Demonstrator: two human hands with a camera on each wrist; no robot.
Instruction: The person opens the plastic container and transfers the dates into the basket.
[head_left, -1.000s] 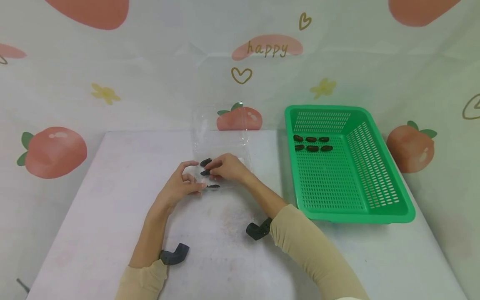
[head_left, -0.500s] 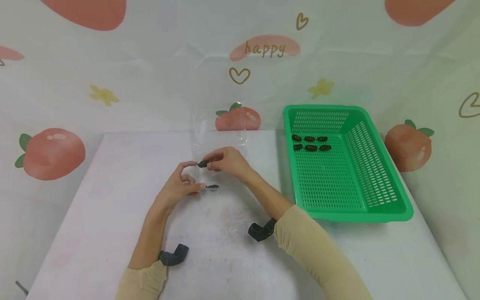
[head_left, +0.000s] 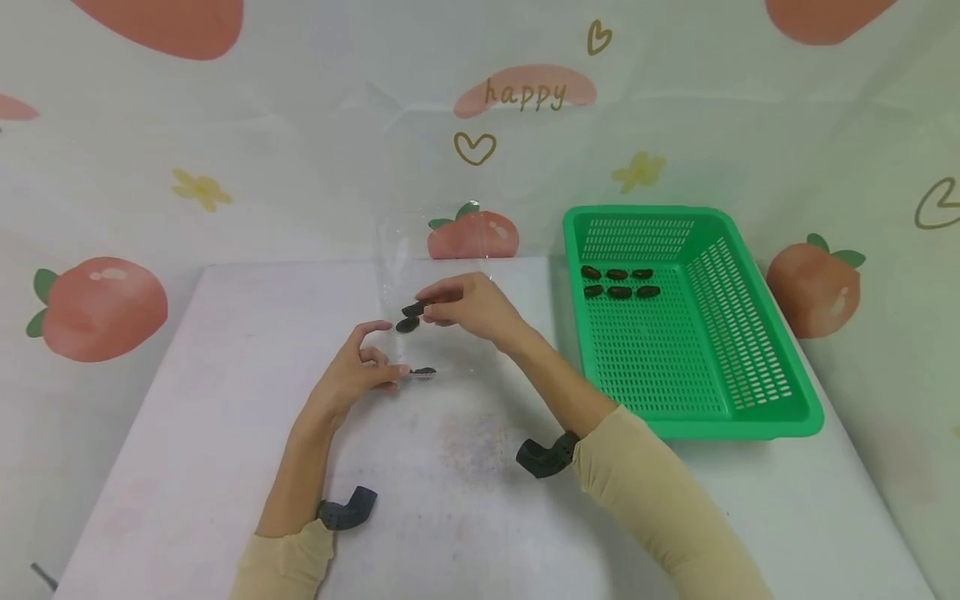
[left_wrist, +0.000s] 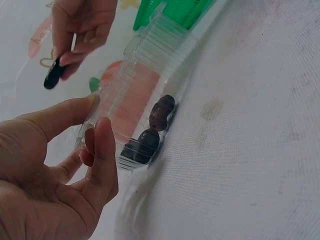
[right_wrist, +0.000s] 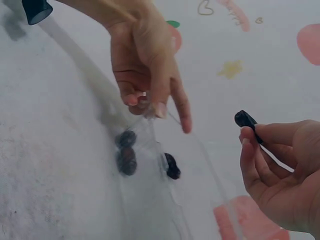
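Note:
My right hand (head_left: 480, 308) pinches a dark, oblong date (right_wrist: 244, 120) between thumb and fingers, raised above the clear plastic box. With thumb and index finger spread, my left hand (head_left: 352, 375) holds the left side of that clear plastic box (left_wrist: 135, 100). Inside the box lie a date (head_left: 407, 325) toward the back and dark dates (left_wrist: 162, 112) along the near wall. From the head view, the near ones (head_left: 423, 372) are partly covered by the left thumb. The box's transparent lid (head_left: 435, 237) stands raised at the back.
A green slotted basket (head_left: 813, 400) stands on the right of the white table (head_left: 247, 333), with two rows of dates (head_left: 619, 292) at its far left. A printed cloth (head_left: 315, 125) hangs behind. Dark angled pieces (head_left: 348, 510) sit at both wrists.
My right hand has carried its date from the box's middle toward the back, past the date lying there, and turned outward. The left hand keeps its place on the box.

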